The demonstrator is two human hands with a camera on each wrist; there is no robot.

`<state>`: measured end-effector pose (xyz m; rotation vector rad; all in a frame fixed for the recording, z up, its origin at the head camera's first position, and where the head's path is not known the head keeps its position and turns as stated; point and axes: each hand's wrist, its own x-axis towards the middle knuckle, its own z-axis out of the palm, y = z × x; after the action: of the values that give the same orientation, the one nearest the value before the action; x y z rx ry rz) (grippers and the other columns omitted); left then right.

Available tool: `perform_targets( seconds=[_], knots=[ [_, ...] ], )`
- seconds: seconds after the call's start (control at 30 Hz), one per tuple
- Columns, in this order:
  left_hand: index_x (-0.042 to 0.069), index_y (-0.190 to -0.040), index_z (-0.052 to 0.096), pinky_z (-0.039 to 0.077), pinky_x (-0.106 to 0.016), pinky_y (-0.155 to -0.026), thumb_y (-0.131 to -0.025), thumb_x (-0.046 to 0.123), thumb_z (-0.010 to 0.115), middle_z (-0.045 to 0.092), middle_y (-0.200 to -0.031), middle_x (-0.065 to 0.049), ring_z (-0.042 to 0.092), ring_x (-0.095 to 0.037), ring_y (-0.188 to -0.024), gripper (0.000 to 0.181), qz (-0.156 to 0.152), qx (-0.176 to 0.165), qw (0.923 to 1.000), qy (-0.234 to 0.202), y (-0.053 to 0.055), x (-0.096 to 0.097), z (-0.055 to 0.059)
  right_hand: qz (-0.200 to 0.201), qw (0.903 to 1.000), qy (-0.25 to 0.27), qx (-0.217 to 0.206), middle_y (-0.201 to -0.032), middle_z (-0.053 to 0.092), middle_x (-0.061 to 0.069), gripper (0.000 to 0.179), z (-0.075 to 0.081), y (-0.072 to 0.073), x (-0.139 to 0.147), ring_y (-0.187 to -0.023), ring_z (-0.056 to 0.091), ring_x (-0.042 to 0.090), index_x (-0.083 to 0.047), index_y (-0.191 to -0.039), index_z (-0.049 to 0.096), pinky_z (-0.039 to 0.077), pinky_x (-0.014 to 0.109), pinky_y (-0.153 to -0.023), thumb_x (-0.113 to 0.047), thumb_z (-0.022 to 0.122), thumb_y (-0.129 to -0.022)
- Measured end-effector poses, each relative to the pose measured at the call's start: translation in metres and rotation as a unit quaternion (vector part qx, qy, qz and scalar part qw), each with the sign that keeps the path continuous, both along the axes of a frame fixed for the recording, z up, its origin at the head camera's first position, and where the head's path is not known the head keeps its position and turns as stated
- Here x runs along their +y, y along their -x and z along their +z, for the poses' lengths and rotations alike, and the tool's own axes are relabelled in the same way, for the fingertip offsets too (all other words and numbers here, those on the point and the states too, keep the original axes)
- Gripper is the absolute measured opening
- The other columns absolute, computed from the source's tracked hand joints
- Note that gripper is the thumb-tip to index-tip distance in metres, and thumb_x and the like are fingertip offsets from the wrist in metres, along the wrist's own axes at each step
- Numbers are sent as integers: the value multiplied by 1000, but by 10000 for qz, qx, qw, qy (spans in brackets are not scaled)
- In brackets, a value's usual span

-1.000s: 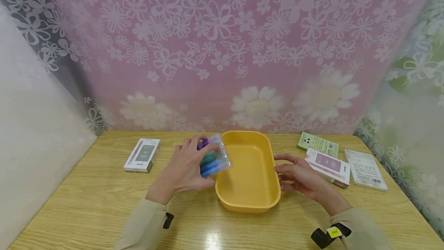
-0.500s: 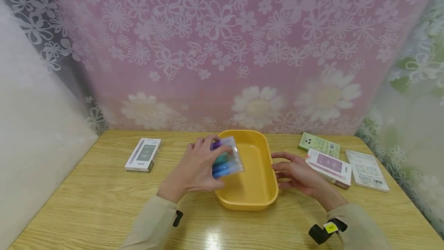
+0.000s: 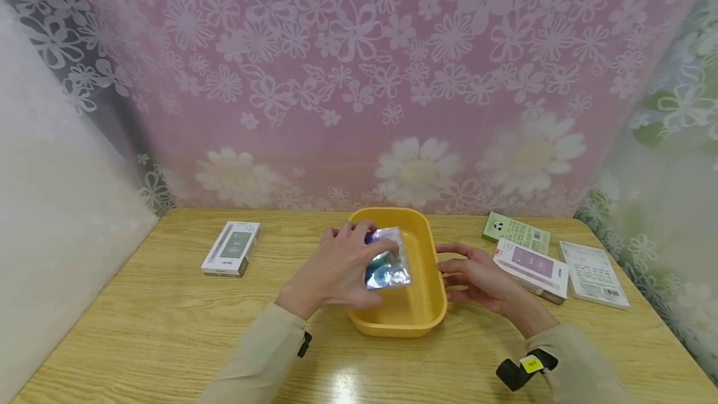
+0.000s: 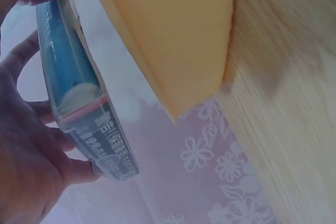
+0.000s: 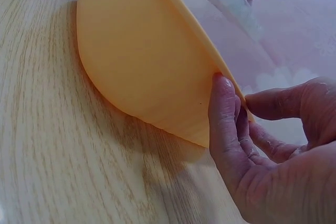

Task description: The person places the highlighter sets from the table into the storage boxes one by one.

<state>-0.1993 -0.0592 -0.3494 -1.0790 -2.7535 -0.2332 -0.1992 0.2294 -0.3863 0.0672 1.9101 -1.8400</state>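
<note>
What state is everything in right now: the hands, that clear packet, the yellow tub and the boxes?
Left hand: grips the packet.
Clear packet of markers: held over the tub, tilted.
Yellow tub: upright on the table.
Right hand: fingers touch the tub's rim.
White box: lying flat, closed.

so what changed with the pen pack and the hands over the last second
The left hand carried the clear pack of coloured pens rightward, from over the yellow tray's left rim to above its inside, still gripping it. The tray shifted slightly. The right hand stayed at the tray's right rim, fingers touching it. The boxes on the table did not move.
</note>
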Motion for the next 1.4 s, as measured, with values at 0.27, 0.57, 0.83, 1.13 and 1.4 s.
perform_targets(
  seconds=[0.27,0.57,0.83,1.13,1.4],
  knots=[
    [44,-135,53,45,-56,-90,-76,54,70,48,-144,-6,50,-31,-120,62,2,-207,9989,415,2,12,4,36,10000,64,19,-105,71,4,62,0,0,0,-88,71,16,-2,-153,30,64,33,-74,-16,59,-100],
    [45,-134,52,46,-58,-92,-77,56,71,47,-145,-5,50,-30,-119,62,-48,-381,9976,581,3,24,6,39,10000,37,25,-105,71,3,61,-1,0,2,-88,72,16,-4,-153,33,64,34,-75,-18,60,-100],
    [47,-135,51,44,-55,-95,-77,54,71,47,-143,-3,49,-28,-118,62,-157,-515,9973,494,5,33,3,63,10000,73,-4,-106,69,4,60,-1,1,2,-89,71,16,-5,-152,33,64,34,-76,-18,60,-100],
    [47,-134,50,44,-54,-96,-77,55,73,47,-141,-2,48,-26,-117,63,-202,-663,9952,691,6,41,-3,68,9999,95,-18,-106,69,4,60,-1,0,2,-90,71,17,-4,-153,32,64,33,-76,-18,60,-101],
    [46,-134,50,44,-52,-96,-78,55,74,48,-140,-3,48,-25,-114,61,-234,-902,9933,681,7,44,-13,69,9999,75,-23,-107,69,4,61,-1,0,2,-90,71,17,-5,-153,32,64,34,-77,-19,60,-101]
  ],
)
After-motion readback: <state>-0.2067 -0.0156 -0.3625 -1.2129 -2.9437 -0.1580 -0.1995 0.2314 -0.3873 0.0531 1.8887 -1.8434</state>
